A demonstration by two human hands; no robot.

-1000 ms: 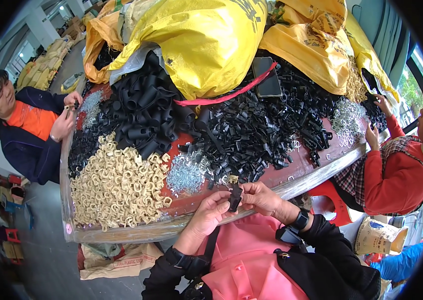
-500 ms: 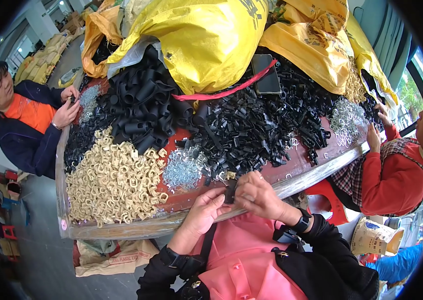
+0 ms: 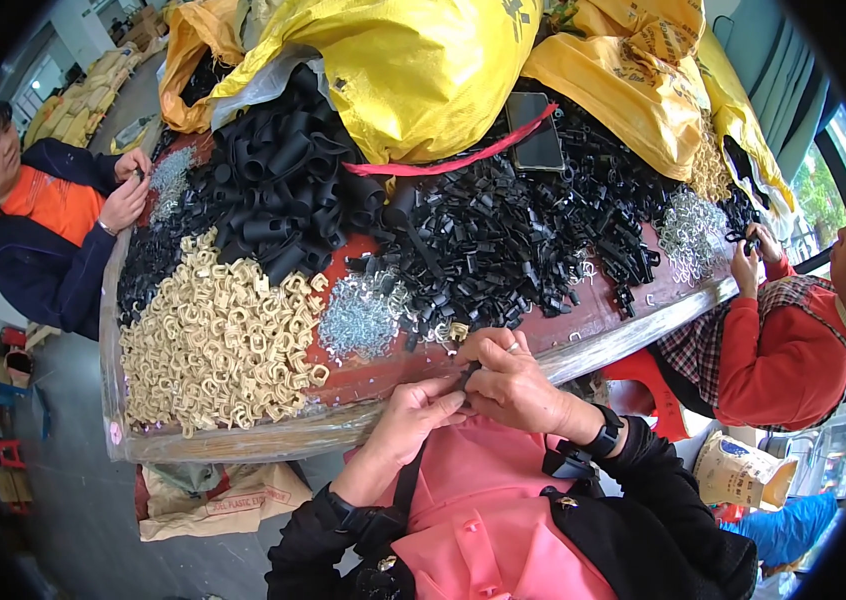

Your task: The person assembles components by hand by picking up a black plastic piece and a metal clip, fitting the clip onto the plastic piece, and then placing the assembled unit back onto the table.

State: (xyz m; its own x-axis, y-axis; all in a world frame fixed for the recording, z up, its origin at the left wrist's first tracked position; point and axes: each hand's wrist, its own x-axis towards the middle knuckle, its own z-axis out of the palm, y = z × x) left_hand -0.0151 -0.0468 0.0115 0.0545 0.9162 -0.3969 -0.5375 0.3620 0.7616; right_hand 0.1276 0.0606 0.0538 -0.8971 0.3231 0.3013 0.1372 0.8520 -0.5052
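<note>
Nearest, below the table edge, the person's two hands meet over a pink apron (image 3: 483,520). The left hand (image 3: 413,420) comes up from a black sleeve, its fingers curled toward the right hand (image 3: 508,380), which wears a ring and has a dark watch (image 3: 603,435) on the wrist. Both hands pinch a small black plastic part (image 3: 467,377) between their fingertips; the part sits right at the near rim of the table (image 3: 243,440), mostly hidden by the fingers, so its shape cannot be told.

Just beyond the hands, on the red table top, lies a small heap of shiny metal clips (image 3: 363,315). To its left spreads a wide pile of cream plastic pieces (image 3: 218,345). Behind the clips a big mound of small black plastic parts (image 3: 513,240) fills the middle, and left of it sits a pile of larger black tube-like pieces (image 3: 283,190).

Farther back, bulging yellow sacks (image 3: 423,70) rest on the piles, with a red strap (image 3: 443,165) and a dark phone (image 3: 533,130) lying against them.

At the left end a person in an orange and dark jacket (image 3: 43,240) holds both hands together over the table. At the right end a person in a red sleeve (image 3: 773,350) holds something small and dark near another heap of metal clips (image 3: 688,230).
</note>
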